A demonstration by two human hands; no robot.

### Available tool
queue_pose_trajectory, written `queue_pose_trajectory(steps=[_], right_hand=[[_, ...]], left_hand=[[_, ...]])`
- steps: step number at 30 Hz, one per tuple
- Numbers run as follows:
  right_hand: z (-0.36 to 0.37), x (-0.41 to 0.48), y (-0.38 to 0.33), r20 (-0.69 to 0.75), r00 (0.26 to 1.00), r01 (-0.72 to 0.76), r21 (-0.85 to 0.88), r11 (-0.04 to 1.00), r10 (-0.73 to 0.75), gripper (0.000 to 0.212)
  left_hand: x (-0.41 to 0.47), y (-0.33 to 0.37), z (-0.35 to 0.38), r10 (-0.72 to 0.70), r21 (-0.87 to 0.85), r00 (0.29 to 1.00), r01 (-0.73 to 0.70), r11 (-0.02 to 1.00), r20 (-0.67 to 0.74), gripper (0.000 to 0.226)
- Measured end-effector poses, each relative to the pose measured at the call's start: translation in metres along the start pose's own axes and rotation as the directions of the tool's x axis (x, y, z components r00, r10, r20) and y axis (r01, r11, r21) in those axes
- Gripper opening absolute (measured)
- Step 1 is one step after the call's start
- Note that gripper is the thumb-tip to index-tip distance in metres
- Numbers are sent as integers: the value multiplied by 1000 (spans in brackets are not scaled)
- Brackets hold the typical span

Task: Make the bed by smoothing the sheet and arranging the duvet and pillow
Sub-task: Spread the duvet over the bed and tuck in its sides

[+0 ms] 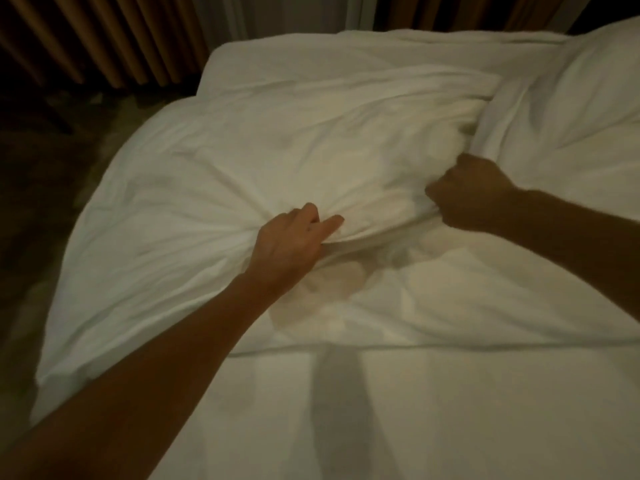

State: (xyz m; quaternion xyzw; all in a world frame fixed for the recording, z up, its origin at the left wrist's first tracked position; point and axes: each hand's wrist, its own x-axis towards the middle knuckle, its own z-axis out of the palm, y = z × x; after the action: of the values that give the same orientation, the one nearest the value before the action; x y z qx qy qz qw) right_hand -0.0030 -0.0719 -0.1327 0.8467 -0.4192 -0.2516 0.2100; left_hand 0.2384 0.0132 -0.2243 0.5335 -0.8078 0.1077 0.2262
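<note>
In the head view, the left hand (294,244) is pinching a gathered fold of the duvet (259,161), fingers curled into the cloth. The right hand (467,195) is clenching another bunch of it further right. The fold is running from hand to hand, slanting away toward the right. The duvet's bulk is lying beyond the fingers, the bare sheet (433,410) on the near side. The right hand is sitting nearer the pillow (588,98).
</note>
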Motion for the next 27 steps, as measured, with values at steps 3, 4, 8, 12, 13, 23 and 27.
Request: queue_pose_trajectory(steps=[3, 4, 8, 12, 13, 23, 27], right_hand=[[9, -36, -14, -13, 998, -63, 110, 992, 65, 20], [7, -44, -16, -23, 996, -80, 131, 988, 84, 20], [-9, -79, -27, -101, 979, -155, 201, 967, 177, 19], [15, -105, -61, -154, 941, -230, 366, 902, 302, 21], [25, -105, -71, -147, 932, -252, 396, 883, 332, 25], [63, -94, -62, -477, 778, -243, 370, 897, 408, 25], [66, -116, -68, -490, 786, -150, 443, 884, 379, 27]], left_hand=[[-12, 11, -11, 15, 10, 999, -16, 1000, 30, 46], [-15, 13, -15, 19, 9, 1000, -19, 1000, 3, 45], [-29, 14, -25, 105, 75, 981, -94, 993, -166, 33], [-54, 22, -18, 108, 83, 983, -96, 992, -146, 36], [-61, 27, -13, 85, 92, 991, -76, 993, -101, 38], [-52, 60, -4, 70, 56, 997, -68, 996, -34, 37], [-78, 70, 5, 166, 5, 985, -167, 986, 44, 47]])
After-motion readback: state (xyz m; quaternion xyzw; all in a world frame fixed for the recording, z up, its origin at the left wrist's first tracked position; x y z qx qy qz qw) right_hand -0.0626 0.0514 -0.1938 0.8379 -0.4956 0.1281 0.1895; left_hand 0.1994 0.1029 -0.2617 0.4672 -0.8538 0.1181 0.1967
